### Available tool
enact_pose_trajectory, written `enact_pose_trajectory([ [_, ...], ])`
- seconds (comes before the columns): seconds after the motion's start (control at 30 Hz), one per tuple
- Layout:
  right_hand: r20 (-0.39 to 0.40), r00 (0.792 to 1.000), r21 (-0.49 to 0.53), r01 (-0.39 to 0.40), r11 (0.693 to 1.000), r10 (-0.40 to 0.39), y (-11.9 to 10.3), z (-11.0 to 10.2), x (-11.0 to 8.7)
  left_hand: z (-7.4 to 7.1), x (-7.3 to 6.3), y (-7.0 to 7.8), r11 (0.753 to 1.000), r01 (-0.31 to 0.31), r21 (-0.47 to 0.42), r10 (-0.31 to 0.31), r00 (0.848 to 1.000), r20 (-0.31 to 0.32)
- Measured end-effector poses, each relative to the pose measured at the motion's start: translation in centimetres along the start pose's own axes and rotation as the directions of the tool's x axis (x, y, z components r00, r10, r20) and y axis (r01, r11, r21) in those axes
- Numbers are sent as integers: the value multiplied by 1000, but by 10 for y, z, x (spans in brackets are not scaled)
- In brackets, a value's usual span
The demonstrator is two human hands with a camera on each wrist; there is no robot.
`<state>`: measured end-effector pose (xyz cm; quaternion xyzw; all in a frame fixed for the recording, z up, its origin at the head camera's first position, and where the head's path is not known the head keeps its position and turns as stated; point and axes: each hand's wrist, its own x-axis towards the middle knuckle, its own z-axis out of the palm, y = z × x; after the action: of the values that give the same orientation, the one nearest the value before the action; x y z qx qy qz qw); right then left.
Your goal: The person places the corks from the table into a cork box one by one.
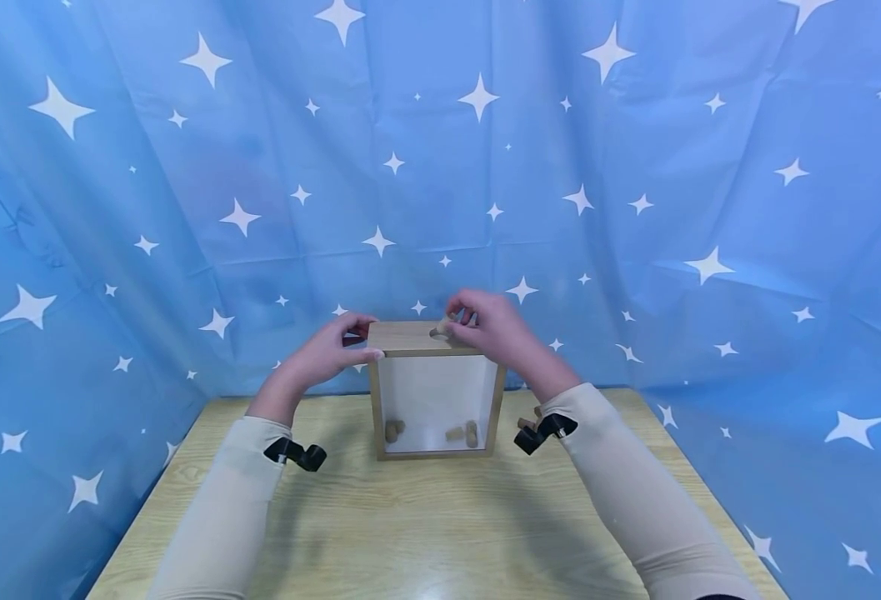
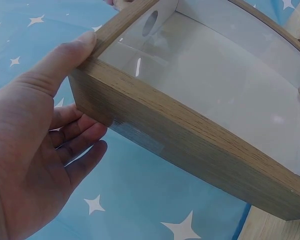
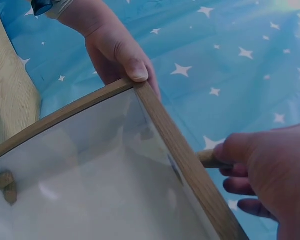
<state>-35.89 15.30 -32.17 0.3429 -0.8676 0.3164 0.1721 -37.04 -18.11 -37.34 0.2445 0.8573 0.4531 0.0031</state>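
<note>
A shallow wooden box (image 1: 402, 337) with a clear front and a white back stands upright on the table. Its top has a round hole (image 2: 150, 23). At the top left corner my left hand (image 1: 332, 342) grips the box, thumb on the front edge and fingers behind. My right hand (image 1: 493, 329) is over the top and pinches a cork (image 3: 208, 159) between thumb and forefinger, right at the hole. Inside, several corks lie on the bottom: a pair (image 3: 7, 187) in the left corner and others (image 1: 472, 433) toward the right.
More corks (image 1: 528, 422) lie on the wooden table (image 1: 425, 525) to the right of the box, partly hidden by the right wrist's black camera (image 1: 536, 435). A blue curtain (image 1: 440, 167) with white stars hangs behind and at both sides.
</note>
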Motion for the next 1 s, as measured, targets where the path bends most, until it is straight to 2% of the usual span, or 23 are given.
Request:
enact_pose_trajectory([
  [0.43,43,999,-35,-18,999,20,4,5,2,0,1,-1,1000,4,4,-4,1000,-4],
  [0.7,-5,1000,-13,-13,1000,13,4,5,-2,1,1,-3,1000,2,-4,-2,1000,1],
  [1.0,-62,998,51,-7,999,10,4,-9,-18,0,1,0,1000,6,-12,-6,1000,3],
])
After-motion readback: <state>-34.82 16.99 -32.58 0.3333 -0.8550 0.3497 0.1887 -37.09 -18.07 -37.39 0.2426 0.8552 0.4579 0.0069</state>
